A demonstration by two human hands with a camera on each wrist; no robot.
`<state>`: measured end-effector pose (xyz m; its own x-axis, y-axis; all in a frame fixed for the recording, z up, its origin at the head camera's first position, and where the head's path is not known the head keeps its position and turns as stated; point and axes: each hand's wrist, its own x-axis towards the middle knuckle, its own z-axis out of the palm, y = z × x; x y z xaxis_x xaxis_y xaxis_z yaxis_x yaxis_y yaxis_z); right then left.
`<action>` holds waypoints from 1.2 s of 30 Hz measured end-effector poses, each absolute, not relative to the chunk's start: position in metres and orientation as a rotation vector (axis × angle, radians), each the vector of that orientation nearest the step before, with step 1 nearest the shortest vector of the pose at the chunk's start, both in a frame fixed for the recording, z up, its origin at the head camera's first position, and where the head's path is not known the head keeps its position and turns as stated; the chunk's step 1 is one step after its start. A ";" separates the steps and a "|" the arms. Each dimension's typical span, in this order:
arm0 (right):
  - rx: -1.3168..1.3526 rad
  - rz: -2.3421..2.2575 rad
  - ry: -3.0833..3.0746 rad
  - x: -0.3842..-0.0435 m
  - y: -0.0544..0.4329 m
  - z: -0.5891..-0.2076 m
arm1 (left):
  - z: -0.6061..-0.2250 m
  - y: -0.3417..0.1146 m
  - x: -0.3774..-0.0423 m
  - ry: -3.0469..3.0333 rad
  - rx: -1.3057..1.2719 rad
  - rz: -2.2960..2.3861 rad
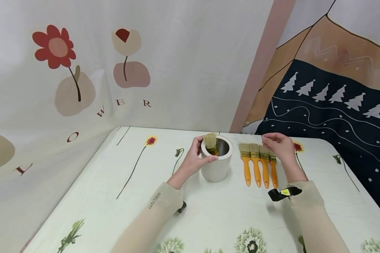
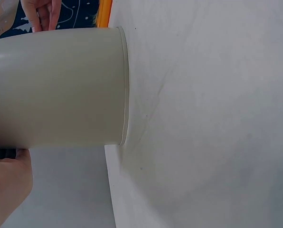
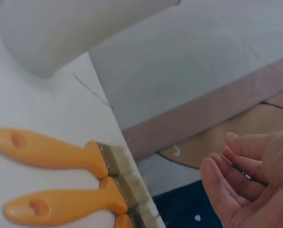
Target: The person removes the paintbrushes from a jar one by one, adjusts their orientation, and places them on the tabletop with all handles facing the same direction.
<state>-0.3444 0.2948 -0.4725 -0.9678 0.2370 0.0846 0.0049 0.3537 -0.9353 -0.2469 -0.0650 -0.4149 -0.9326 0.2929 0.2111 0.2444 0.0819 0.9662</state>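
My left hand (image 1: 194, 161) grips the side of a white cylindrical holder (image 1: 216, 172), thumb near its rim. Inside the holder stands a paintbrush (image 1: 210, 141), bristles up and leaning to the left. In the left wrist view the holder (image 2: 61, 90) fills the upper left, its base at the tabletop. Several orange-handled paintbrushes (image 1: 257, 172) lie side by side to the right of the holder, bristles toward the far edge. Over the bristle end of the rightmost ones hovers my right hand (image 1: 280, 146). Its fingers are loosely bent with nothing between them, as the right wrist view shows.
The table (image 1: 139, 218) has a white cloth printed with flowers. Behind it hang a pale curtain (image 1: 190, 70) with flower prints and a dark blue cloth (image 1: 329, 116) with white trees. A black wrist strap (image 1: 283, 193) is on the right sleeve.
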 end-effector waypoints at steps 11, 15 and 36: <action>-0.118 1.725 -2.500 -0.272 0.230 -0.373 | -0.413 -0.064 -0.246 2.296 0.559 2.025; -0.069 1.696 -2.532 -0.266 0.221 -0.365 | -0.414 -0.064 -0.246 2.300 0.556 2.031; 0.091 1.679 -2.585 -0.257 0.191 -0.353 | -0.414 -0.064 -0.246 2.295 0.552 2.035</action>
